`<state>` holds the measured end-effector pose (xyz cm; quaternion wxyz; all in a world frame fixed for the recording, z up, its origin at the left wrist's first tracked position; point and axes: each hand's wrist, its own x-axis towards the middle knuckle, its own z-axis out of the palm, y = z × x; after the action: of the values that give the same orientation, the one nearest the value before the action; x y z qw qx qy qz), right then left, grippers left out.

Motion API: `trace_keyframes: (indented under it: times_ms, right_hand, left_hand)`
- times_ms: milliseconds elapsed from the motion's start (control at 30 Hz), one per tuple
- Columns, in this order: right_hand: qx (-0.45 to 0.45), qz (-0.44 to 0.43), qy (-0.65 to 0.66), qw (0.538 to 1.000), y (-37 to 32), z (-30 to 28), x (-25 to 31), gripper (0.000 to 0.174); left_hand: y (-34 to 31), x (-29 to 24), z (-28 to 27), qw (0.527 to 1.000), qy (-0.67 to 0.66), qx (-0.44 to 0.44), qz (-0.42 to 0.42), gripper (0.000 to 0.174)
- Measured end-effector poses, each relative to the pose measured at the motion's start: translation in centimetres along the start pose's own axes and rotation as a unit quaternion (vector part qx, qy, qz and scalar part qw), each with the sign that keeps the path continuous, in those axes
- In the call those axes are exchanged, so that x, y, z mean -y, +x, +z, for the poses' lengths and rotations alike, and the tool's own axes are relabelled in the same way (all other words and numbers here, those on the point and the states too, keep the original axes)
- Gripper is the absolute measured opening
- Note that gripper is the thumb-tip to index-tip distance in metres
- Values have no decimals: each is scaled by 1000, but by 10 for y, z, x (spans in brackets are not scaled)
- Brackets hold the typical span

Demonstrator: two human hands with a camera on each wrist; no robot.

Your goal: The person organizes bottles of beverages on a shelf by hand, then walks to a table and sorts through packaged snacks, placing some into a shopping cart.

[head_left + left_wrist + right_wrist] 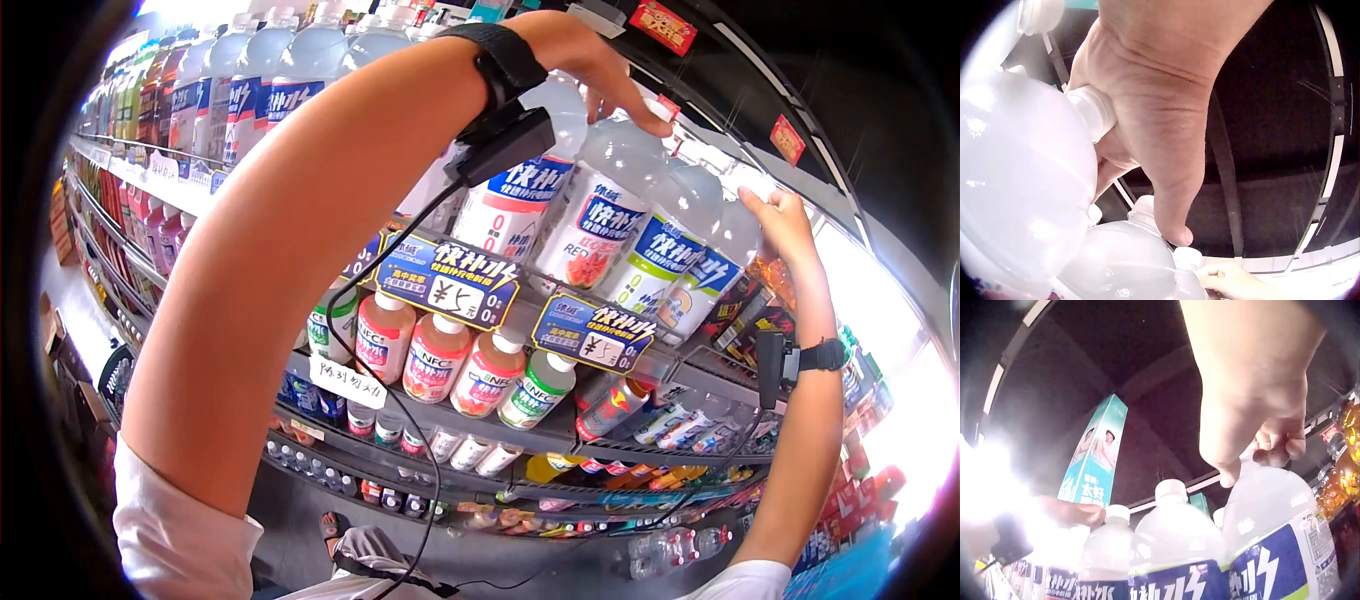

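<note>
In the head view, clear bottles with white caps and blue-banded labels line the upper shelf. My left hand (590, 65) arches over a pink-labelled bottle (515, 205); in the left wrist view the hand (1154, 119) has its palm against a white cap (1092, 114), thumb extended, other fingers mostly hidden. At the row's right end, my right hand (785, 220) pinches the top of a bottle (738, 235). The right wrist view shows this hand's (1254, 412) curled fingers around the neck of that bottle (1272, 506), which hides its cap. Two bottles stand between the hands.
Price signs (450, 285) hang on the shelf's front edge. Below stand smaller NFC bottles (437, 357) and further shelves of drinks. More large bottles (300, 75) fill the left. A teal box (1097, 453) rises behind the row. Cables run from both wrist cameras.
</note>
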<state>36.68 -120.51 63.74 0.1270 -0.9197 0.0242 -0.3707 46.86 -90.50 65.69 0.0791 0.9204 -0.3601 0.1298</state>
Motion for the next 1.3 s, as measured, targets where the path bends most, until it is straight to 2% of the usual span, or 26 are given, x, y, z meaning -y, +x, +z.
trace_keyframes:
  times_ms: [133, 167, 333, 367, 467, 500, 600, 700, 733, 800, 933, 1000, 1033, 1133, 1233, 1267, 1300]
  right_hand:
    - [45, -15, 130, 990, 4, -1, -14, 34]
    - [53, -10, 182, 982, 2, 0, -17, 25]
    - [69, -5, 234, 970, 1, -1, -33, 25]
    - [66, -4, 245, 967, -1, 0, -32, 24]
    - [58, -11, 302, 951, -5, 7, -27, 27]
    - [59, 5, 355, 933, -21, 6, -8, 33]
    - [61, -36, 399, 914, 1, 18, -36, 37]
    - [48, -5, 451, 891, 0, 22, -43, 39]
    - [47, 9, 473, 880, -3, 24, -40, 40]
    - [15, -9, 485, 874, -10, 31, -32, 43]
    - [-43, -15, 461, 886, -11, 43, -37, 50]
    - [-113, 40, 422, 899, -6, 52, -45, 51]
    - [-147, 70, 401, 901, -8, 57, -41, 51]
    - [-95, -8, 376, 922, -35, 52, -20, 51]
    - [-124, -4, 377, 918, -34, 58, -31, 46]
    - [-132, -11, 379, 916, -31, 61, -36, 45]
    - [-126, 6, 412, 902, -32, 62, -34, 40]
  left_hand:
    - [3, 8, 2, 1000, -9, -22, 2, 114]
    - [6, 10, 3, 999, -6, -31, 4, 114]
    - [-3, 1, 6, 999, 10, -32, 6, 113]
    - [-15, -3, -24, 996, 7, 50, 77, 91]
    - [-12, 3, -11, 996, -40, -5, 80, 90]
    - [-5, 6, -7, 997, -32, -11, 72, 89]
    - [6, 12, -5, 999, -42, 12, 9, 91]
    - [3, 4, -7, 1000, -5, -30, 5, 80]
    - [6, 5, -3, 999, 15, -37, 8, 91]
    - [9, 6, 7, 997, 55, -51, 13, 113]
    - [5, 7, 3, 999, 22, -32, 23, 113]
    - [4, 7, 2, 999, 36, -33, -1, 109]
    - [1, 4, 0, 1000, 22, -7, -16, 114]
    - [4, 4, -2, 999, -18, 21, -43, 118]
    - [18, 8, 2, 997, -13, 2, -77, 118]
    - [24, 8, 0, 996, -24, 23, -79, 114]
    - [21, 7, -1, 998, -28, -4, -65, 111]
